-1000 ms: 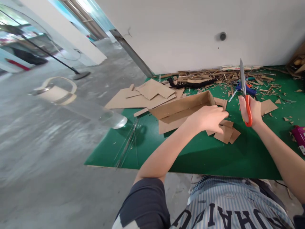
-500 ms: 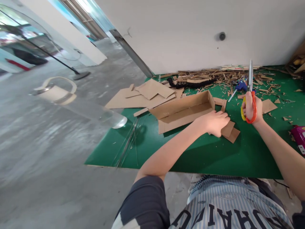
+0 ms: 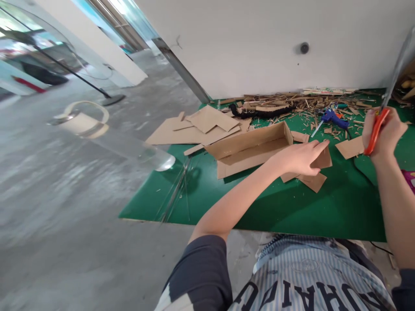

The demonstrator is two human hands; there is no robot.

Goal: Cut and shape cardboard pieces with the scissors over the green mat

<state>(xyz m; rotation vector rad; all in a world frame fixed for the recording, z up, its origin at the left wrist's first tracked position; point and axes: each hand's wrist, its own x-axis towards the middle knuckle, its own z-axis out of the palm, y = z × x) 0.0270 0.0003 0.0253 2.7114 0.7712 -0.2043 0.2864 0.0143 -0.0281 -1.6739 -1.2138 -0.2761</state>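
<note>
My left hand (image 3: pixel 300 157) grips a brown cardboard piece (image 3: pixel 322 160) and lifts one edge of it off the green mat (image 3: pixel 259 203). More flat cardboard scraps (image 3: pixel 313 181) lie under and beside it. My right hand (image 3: pixel 384 131) is raised at the right and is closed round the orange handles of a pair of scissors (image 3: pixel 385 99), whose blades point up and are blurred. An open cardboard box (image 3: pixel 251 147) lies on its side just left of my left hand.
Flat cardboard sheets (image 3: pixel 194 127) lie at the mat's far left. Cardboard shreds (image 3: pixel 292 103), a black strip (image 3: pixel 259 113) and a blue glue gun (image 3: pixel 332 117) lie along the white wall. A pink object (image 3: pixel 409 178) sits at the right edge. Another cardboard piece (image 3: pixel 350 147) lies near my right hand.
My right hand has swung the scissors up and to the right. My left hand has lifted the edge of a cardboard piece that lay flat before.
</note>
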